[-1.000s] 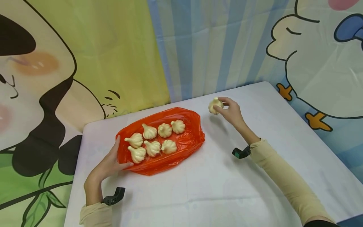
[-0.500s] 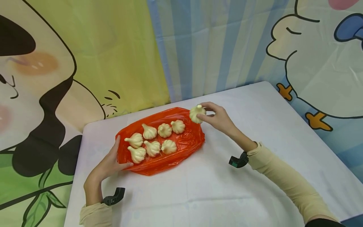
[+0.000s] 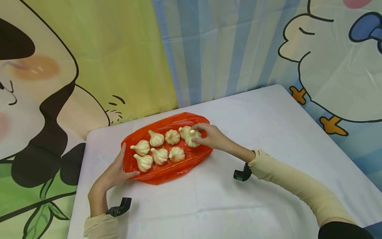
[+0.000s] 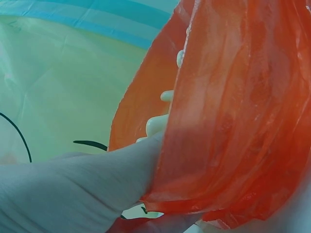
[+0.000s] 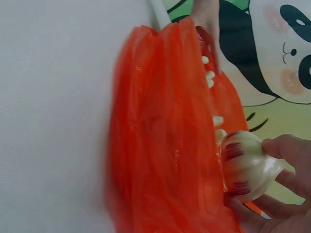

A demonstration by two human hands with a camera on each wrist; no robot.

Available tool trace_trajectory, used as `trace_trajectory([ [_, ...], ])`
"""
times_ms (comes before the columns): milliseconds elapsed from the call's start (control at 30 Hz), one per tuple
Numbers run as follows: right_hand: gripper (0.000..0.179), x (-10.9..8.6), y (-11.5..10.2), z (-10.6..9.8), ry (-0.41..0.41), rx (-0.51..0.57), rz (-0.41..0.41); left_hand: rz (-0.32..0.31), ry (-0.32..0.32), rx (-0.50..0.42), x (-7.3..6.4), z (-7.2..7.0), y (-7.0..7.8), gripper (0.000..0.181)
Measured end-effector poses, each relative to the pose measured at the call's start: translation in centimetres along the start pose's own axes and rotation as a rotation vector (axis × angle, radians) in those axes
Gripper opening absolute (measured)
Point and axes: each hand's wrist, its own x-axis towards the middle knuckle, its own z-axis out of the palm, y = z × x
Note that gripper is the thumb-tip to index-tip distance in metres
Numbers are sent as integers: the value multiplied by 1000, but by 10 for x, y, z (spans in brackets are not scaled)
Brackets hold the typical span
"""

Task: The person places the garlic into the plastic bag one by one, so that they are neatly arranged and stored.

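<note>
A red plastic bag [image 3: 195, 157] lies spread open on the table, with several garlic bulbs [image 3: 160, 156] in two rough rows inside. My left hand [image 3: 114, 171] holds the bag's left end; in the left wrist view its thumb [image 4: 97, 179] meets the bag wall [image 4: 218, 97]. Over the bag's right side, my right hand [image 3: 213, 136] pinches one garlic bulb [image 3: 193, 138] between thumb and fingertips, beside another bulb at the back. Dark red streaks mark the held bulb [image 5: 248, 167] in the right wrist view. Whether it touches the bag's bottom cannot be told.
The table [image 3: 226, 199] has a white cover. Behind it hang a yellow curtain [image 3: 128, 49] and a blue striped curtain [image 3: 215, 49], with cartoon prints at both sides. A dark wrist device [image 3: 242, 173] sits under the right wrist, another [image 3: 120, 207] by the left.
My right hand has carried the garlic bulb leftward and toward me, from the table right of the bag to over the bag's right side. My left hand has stayed at the bag's left end.
</note>
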Motion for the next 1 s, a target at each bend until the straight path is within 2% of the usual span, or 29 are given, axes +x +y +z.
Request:
trace_trajectory([
  [167,37,1,1,8,-47,-53,7,5,-4,-1,1,0,0,127],
  [533,35,7,2,17,-139,-178,24,-30,-13,-5,-1,1,3,126],
  [700,33,8,5,19,-168,-197,41,-11,-10,-19,-1,3,2,125],
  [1000,39,9,5,27,-209,-282,62,-32,3,-6,-4,1,-2,123],
])
